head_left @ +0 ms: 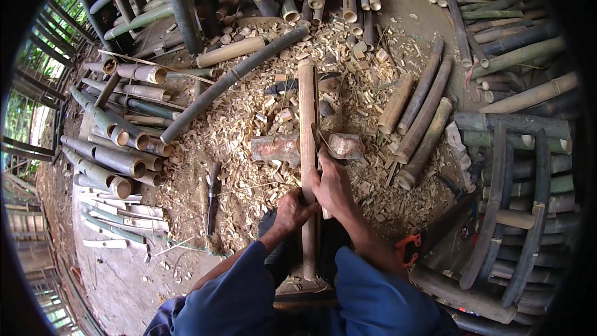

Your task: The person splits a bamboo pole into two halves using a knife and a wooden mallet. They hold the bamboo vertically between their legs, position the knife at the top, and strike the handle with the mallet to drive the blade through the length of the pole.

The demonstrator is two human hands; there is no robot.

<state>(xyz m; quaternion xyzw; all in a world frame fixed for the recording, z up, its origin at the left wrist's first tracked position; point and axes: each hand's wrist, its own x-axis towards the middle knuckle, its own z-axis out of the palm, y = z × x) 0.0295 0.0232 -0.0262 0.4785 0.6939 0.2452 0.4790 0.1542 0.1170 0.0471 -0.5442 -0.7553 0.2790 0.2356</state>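
Note:
A tan bamboo pole (307, 106) stands lengthwise before me, with a dark slot along its right side. It lies across a short, rough log (275, 149), and its near end comes down between my knees. My left hand (292, 210) is closed around the pole's lower part. Just above it, my right hand (333, 182) is closed against the pole's right side. A pale, narrow end shows beneath the right palm and a thin dark edge rises above its fingers; what it grips is mostly hidden.
Wood chips (233, 112) cover the ground. A long dark bamboo pole (230, 81) lies at upper left, near stacked bamboo pieces (118, 155). A dark narrow tool (212, 199) lies left. Cut poles (426, 140), an orange saw handle (407, 250) and a bamboo frame (515, 218) are right.

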